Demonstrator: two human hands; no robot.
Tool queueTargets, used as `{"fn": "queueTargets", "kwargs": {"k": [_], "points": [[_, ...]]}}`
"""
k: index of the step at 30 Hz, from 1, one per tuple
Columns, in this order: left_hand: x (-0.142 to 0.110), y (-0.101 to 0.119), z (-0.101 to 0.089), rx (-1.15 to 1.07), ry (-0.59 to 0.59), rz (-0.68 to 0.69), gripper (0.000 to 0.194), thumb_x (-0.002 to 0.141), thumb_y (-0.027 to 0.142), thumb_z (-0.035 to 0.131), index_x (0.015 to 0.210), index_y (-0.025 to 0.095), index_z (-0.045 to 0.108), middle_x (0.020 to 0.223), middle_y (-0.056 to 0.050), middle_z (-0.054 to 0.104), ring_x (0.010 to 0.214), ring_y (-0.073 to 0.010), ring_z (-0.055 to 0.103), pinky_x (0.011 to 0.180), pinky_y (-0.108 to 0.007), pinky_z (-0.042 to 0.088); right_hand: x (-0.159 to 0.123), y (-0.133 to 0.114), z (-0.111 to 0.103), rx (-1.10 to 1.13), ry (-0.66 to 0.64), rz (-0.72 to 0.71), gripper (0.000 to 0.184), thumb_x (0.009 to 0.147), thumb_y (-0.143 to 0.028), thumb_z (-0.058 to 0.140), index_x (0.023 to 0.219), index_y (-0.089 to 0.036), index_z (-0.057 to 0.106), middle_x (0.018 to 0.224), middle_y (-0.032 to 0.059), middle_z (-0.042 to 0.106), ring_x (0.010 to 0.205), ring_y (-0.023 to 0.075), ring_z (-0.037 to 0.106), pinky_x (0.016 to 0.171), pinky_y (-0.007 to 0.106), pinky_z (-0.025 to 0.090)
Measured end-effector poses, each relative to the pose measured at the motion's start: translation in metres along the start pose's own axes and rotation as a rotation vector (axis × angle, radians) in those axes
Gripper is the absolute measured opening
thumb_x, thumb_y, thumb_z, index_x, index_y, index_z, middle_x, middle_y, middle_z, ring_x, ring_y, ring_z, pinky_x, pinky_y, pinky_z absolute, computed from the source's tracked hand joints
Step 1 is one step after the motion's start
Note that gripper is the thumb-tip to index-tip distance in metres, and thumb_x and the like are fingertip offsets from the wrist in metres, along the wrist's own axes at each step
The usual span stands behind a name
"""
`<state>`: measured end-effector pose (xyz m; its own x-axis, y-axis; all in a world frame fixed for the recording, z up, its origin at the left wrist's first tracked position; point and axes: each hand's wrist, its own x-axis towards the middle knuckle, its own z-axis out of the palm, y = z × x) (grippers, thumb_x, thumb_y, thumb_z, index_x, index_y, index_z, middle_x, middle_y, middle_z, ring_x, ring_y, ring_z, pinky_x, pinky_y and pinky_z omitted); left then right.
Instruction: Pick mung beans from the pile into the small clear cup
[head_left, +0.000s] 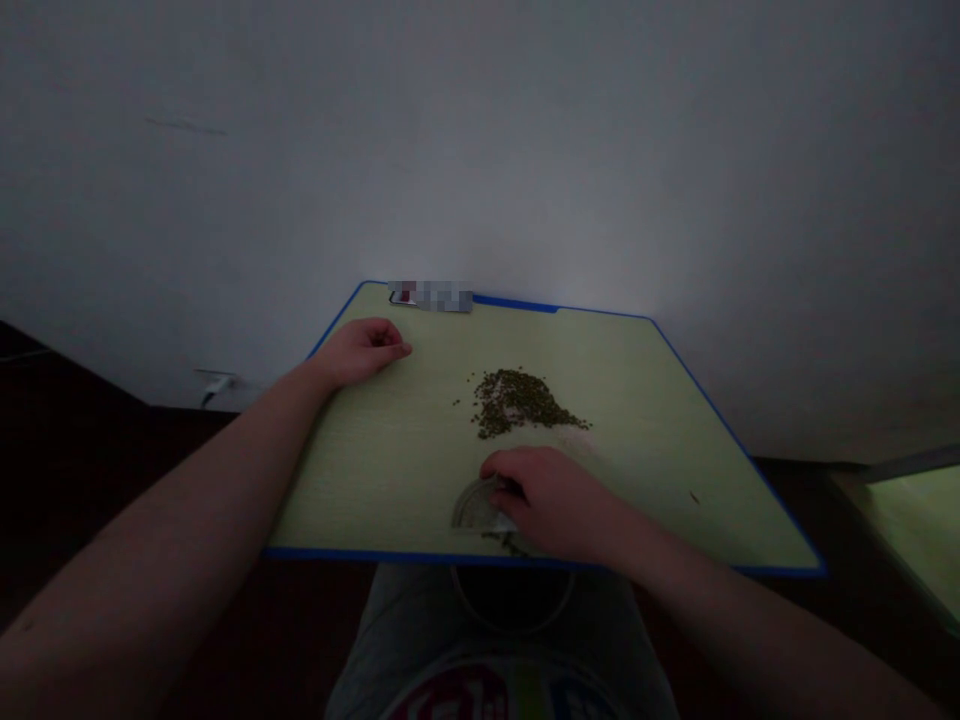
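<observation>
My right hand [559, 505] grips a clear semicircular protractor [474, 505] near the front edge of the yellow-green tabletop [637, 500]. A few small green beans [510, 543] lie between the protractor and that edge. Beyond the hand, at the middle of the table, spreads a loose pile of the same dark green beans [517, 395], with some paler bits among and beside them. My left hand [364, 350] rests on the left side of the table, its fingers curled in and nothing visible in them.
A dark round container [514, 597] sits between my legs, just under the table's front edge. A flat card-like item [431, 297], partly blurred, lies at the back left edge. The wall [510, 150] rises behind the table. A plug [217, 387] is at the wall on the left.
</observation>
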<state>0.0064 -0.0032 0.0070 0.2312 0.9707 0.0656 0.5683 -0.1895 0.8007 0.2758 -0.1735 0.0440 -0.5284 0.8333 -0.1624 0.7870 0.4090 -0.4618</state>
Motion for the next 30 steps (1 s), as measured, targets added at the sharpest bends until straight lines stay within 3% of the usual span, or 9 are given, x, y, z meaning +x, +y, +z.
{"fn": "queueTargets", "kwargs": {"k": [30], "points": [[0.003,-0.009,0.000,-0.001,-0.012,0.043,0.027,0.069,0.043,0.066,0.068,0.018,0.056,0.053,0.004,0.047,0.049,-0.0094,0.040,0.050,-0.025,0.031,-0.040,0.012,0.004,0.113,0.032,0.165,0.013,0.084,-0.016,0.057,0.090,-0.020,0.068,0.085,0.0029,0.069,0.077,0.0168,0.060,0.066,0.027,0.039]]}}
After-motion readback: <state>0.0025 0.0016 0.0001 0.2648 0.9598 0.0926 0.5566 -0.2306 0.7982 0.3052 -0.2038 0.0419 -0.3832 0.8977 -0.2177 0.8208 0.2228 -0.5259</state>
